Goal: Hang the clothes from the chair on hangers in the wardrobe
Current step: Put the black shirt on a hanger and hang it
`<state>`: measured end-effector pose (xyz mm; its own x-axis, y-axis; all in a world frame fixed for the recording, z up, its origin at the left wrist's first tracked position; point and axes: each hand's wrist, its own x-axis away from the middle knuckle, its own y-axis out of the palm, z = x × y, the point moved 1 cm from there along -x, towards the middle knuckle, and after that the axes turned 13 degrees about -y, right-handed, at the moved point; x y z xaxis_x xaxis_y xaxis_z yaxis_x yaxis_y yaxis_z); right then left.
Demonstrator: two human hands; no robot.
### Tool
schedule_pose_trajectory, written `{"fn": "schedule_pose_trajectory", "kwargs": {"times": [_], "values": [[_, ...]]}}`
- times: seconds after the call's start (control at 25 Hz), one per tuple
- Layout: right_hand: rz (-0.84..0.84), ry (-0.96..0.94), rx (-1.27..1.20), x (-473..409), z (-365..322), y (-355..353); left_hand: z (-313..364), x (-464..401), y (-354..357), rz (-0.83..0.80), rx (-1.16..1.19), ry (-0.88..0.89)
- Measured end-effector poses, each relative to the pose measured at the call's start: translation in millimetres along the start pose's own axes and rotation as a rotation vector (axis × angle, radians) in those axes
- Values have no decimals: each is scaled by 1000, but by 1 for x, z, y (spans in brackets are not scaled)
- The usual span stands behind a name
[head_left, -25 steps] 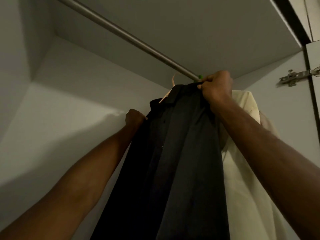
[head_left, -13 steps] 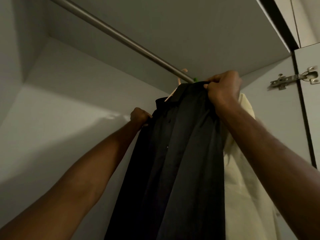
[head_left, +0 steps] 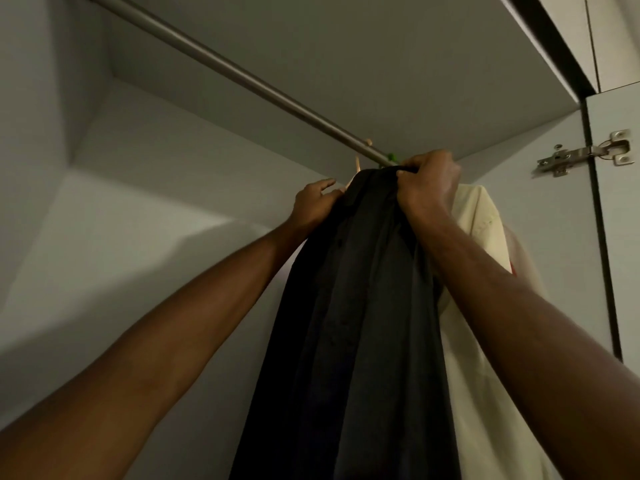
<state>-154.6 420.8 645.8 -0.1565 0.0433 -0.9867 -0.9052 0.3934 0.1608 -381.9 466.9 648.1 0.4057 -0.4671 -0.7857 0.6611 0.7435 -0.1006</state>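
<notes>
Garment, dark, hanging below the wardrobe rail between both raised hands. Right hand grips its top edge just under the rail; left hand touches its left shoulder, fingers seemingly loose, grip unclear. Cream shirt hangs just beside, right.

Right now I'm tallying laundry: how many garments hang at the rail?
2: a black shirt gripped by both hands in the middle, and a cream shirt behind it to the right. More may be hidden.
</notes>
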Motion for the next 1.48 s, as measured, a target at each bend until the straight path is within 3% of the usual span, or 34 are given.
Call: {"fn": "schedule_pose_trajectory", "kwargs": {"times": [0.36,0.48,0.84,1.12,1.48], "values": [[-149,-76,-31,21,18,-23,34,51,-9,-22,-123,127],[-252,-155,84,35,13,-37,36,76,-14,51,-338,190],[-531,-596,370,102,-16,-71,14,187,-52,166,-1085,-4],[-689,-453,132,189,-43,-71,17,300,-129,125,-1395,-121],[-829,-412,-50,306,-99,-90,28,476,-171,65,-1563,-334]]}}
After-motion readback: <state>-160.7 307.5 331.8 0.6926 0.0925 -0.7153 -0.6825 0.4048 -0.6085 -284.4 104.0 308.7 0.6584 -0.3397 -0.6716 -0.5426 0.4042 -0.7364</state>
